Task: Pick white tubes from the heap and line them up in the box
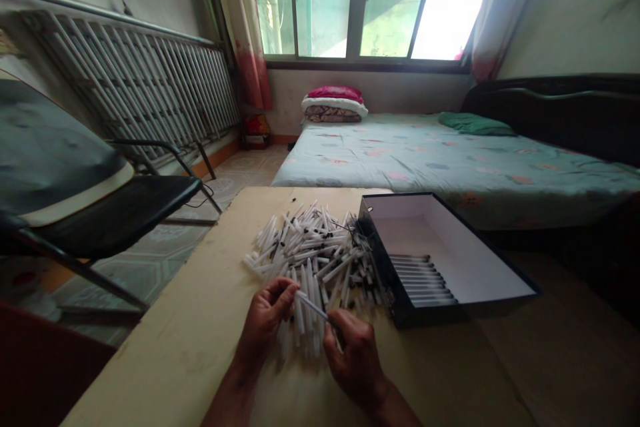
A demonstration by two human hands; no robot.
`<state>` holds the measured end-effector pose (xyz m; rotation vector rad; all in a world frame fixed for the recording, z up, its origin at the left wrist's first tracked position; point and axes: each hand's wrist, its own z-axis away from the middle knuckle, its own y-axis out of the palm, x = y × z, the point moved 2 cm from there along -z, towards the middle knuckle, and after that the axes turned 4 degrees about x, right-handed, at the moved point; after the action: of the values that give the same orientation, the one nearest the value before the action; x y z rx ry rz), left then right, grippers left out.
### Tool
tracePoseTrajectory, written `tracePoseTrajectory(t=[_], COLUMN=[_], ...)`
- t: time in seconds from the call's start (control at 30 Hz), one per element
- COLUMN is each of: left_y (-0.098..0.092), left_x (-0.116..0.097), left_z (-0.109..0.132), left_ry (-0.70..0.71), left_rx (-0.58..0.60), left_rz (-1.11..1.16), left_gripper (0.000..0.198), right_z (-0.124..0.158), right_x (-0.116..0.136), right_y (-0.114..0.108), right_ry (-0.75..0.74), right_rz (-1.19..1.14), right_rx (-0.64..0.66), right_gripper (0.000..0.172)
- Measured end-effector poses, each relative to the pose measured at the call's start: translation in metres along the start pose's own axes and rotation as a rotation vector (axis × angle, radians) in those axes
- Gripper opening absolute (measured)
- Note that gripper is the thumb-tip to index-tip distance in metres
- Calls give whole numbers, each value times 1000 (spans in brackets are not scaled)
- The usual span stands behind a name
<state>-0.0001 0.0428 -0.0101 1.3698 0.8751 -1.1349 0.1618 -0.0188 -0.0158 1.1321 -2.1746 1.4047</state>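
Observation:
A slim pen with a pale barrel and a dark right end is held slantwise between my two hands. My left hand pinches its upper left end with thumb and fingers. Around the dark end, the fingers of my right hand are closed. Just beyond and beneath the hands lies a loose heap of white pen barrels mixed with small black parts. To the right, an open dark-edged box with a white inside holds a row of several assembled-looking pens, lying side by side.
Everything rests on a cream tabletop. Past its far edge stands a bed with folded bedding. A black folding chair is at the left, before a metal rail frame leaning on the wall.

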Motion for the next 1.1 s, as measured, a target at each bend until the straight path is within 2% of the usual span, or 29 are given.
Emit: tracePoseTrajectory(t=[0.1, 0.27, 0.4, 0.6, 0.83, 0.97, 1.1], left_y=[5, 15, 20, 29, 38, 42, 45], left_x=[-1, 1, 5, 6, 3, 2, -4], left_z=[2, 5, 7, 9, 13, 13, 14], left_ry=[-27, -47, -21, 44, 59, 75, 78], left_rx=[-1, -121, -190, -148, -118, -87, -85], left_rz=[-16, 188, 203, 232, 272, 273, 244], left_gripper=[20, 25, 29, 26, 25, 23, 26], right_z=[0, -1, 1, 1, 3, 5, 6], right_x=[1, 5, 7, 10, 8, 4, 6], right_y=[0, 4, 9, 12, 18, 21, 22], right_ry=[-5, -25, -34, -56, -46, -39, 34], right_rz=[6, 13, 105, 186, 137, 59, -108], right_rx=[10, 52, 37, -23, -95, -68, -86], right_gripper=[12, 19, 22, 25, 27, 26, 28])
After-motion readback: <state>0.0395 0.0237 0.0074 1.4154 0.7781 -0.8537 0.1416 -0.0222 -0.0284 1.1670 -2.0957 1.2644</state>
